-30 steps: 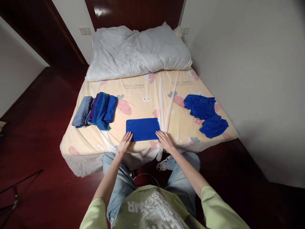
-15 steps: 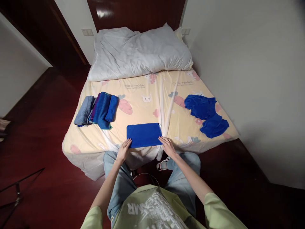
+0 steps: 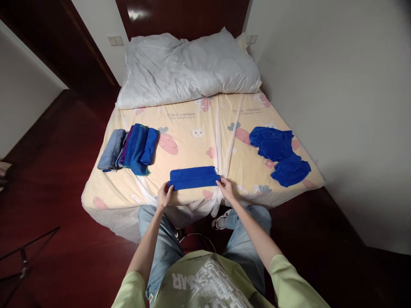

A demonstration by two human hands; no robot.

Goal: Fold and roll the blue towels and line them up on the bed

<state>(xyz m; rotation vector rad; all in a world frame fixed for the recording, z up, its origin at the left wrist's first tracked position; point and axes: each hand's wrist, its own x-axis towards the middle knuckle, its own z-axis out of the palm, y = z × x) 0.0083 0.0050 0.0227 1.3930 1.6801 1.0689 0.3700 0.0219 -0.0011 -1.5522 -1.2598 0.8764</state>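
Note:
A flat blue towel [image 3: 193, 176] lies near the front edge of the bed, its near edge turned up and over toward the far side. My left hand [image 3: 165, 194] pinches the near left corner of it between thumb and fingers. At the opposite end, my right hand [image 3: 226, 188] grips the near right corner in the same way. To the left sit several rolled towels: a grey one [image 3: 112, 149], a purple one partly hidden, a blue one with green edging [image 3: 136, 147] and a smaller blue one [image 3: 150, 146]. Crumpled blue cloths [image 3: 272, 143] lie at the right.
The bed [image 3: 192, 119] has a yellow sheet printed with carrots and rabbits. A large white pillow or quilt [image 3: 192, 70] spans its head end. A wall [image 3: 337, 107] runs along the right side. Thin black stand legs [image 3: 24, 256] show on the floor at lower left.
Both hands have gone from lying flat on the towel's near corners to pinching them. The near edge has been lifted and folded away from me, so the towel looks narrower.

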